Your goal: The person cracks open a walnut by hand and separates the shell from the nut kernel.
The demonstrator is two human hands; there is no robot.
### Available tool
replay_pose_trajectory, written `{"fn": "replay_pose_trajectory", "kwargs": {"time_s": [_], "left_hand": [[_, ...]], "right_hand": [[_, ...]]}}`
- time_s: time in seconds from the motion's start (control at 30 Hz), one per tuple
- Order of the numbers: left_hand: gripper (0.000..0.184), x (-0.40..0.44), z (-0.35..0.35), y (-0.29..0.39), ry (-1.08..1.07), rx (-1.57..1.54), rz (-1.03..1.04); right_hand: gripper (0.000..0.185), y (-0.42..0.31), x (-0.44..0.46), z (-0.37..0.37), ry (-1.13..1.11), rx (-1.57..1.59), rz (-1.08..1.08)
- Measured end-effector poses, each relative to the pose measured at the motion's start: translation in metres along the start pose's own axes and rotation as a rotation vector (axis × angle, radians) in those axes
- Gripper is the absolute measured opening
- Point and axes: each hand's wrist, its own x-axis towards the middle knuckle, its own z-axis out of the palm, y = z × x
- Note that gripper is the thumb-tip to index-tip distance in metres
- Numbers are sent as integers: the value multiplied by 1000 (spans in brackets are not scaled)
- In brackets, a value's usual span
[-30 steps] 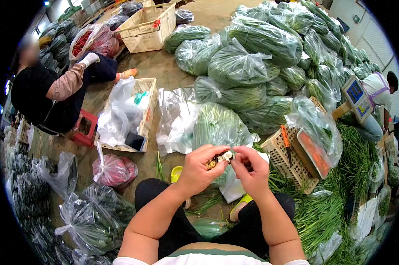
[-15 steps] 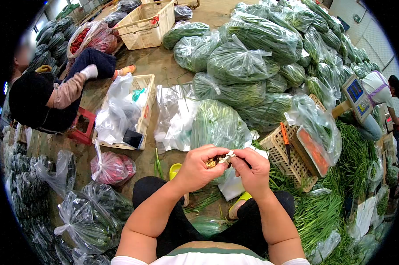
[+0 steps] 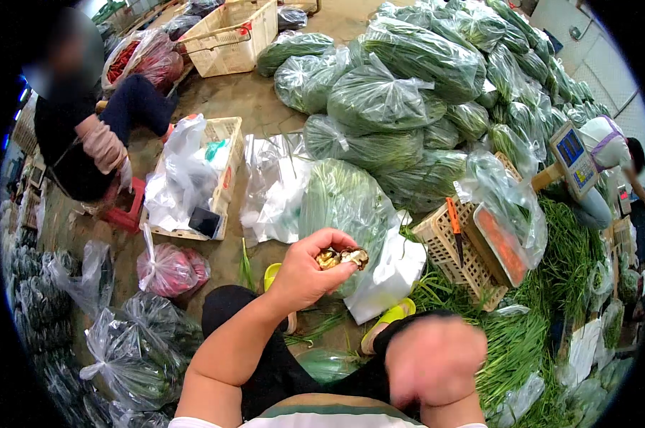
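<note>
My left hand (image 3: 310, 274) is closed around a small lumpy brown-and-yellow thing with a white patch (image 3: 342, 258), whose kind I cannot make out. Fingers and thumb grip it from the left side, leaving its right end exposed. Down over my right knee is my right hand (image 3: 437, 360), smeared by motion, so its fingers do not show clearly. Beyond the held thing lies a clear plastic bag of long green vegetables (image 3: 347, 214). A white plastic sheet (image 3: 388, 274) lies just right of it.
Bagged greens (image 3: 408, 93) are heaped ahead. A crate with plastic bags (image 3: 226, 192) and a phone (image 3: 205, 222) stands left, near a seated person (image 3: 76, 143). At right are an orange-handled knife (image 3: 454, 225) on a crate, a scale display (image 3: 574, 158) and loose greens (image 3: 511, 349).
My right hand has left the held thing and swung down to the right, over my knee. My left hand keeps hold of it. The seated person at left has straightened up.
</note>
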Motion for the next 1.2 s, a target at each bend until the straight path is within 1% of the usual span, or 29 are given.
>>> {"fn": "replay_pose_trajectory", "kwargs": {"time_s": [0.03,0.07,0.1,0.13,0.17,0.23,0.27,0.3,0.33,0.37,0.5,0.57,0.7,0.77,0.87,0.9,0.97,1.0,1.07,1.1,1.17,1.2], "left_hand": [[25,0,1,1,22,58,54],[25,-1,1,2,40,116,109],[25,-1,0,1,43,117,109],[25,0,-1,-1,45,172,186],[26,1,-1,-1,44,229,268],[25,-1,-1,0,37,175,243],[25,-1,-1,1,30,122,217],[25,-2,-1,4,29,120,219],[24,-4,-2,9,-38,39,111],[24,-6,-3,11,-105,-43,4],[21,-6,-4,9,-111,-94,-8],[19,-7,-4,6,-108,-136,-23],[16,-8,-2,4,-136,-125,39],[17,-8,-1,-1,-167,-150,105],[18,-8,2,-3,-152,-154,145],[18,-7,3,-3,-153,-153,147],[19,-7,4,-6,-140,-182,112],[19,-7,3,-7,-139,-182,111],[20,-7,3,-7,-164,-212,93],[20,-7,3,-7,-166,-209,95],[20,-7,3,-8,-158,-260,56],[20,-7,4,-10,-159,-258,58]], "right_hand": [[10,4,6,-8,93,-233,146],[9,12,13,-14,266,-491,382],[9,30,20,-24,334,-488,401],[9,48,22,-34,406,-487,422],[9,56,22,-39,408,-487,419],[15,65,21,-47,156,-712,356],[15,68,21,-50,154,-716,353],[17,71,19,-53,77,-700,420],[19,72,18,-54,3,-681,487],[21,70,19,-51,-4,-629,488],[18,68,21,-45,-13,-700,420],[17,69,21,-45,-72,-887,227],[16,68,20,-43,-106,-848,178],[18,68,17,-44,-104,-700,314],[20,70,16,-49,-134,-618,315],[20,69,16,-49,-134,-619,313],[23,69,14,-50,-103,-422,449],[23,70,14,-51,-104,-421,450],[23,72,13,-53,-95,-258,520],[23,71,14,-52,-94,-258,517],[23,69,15,-49,-28,-133,624],[23,70,14,-49,-29,-134,621]]}}
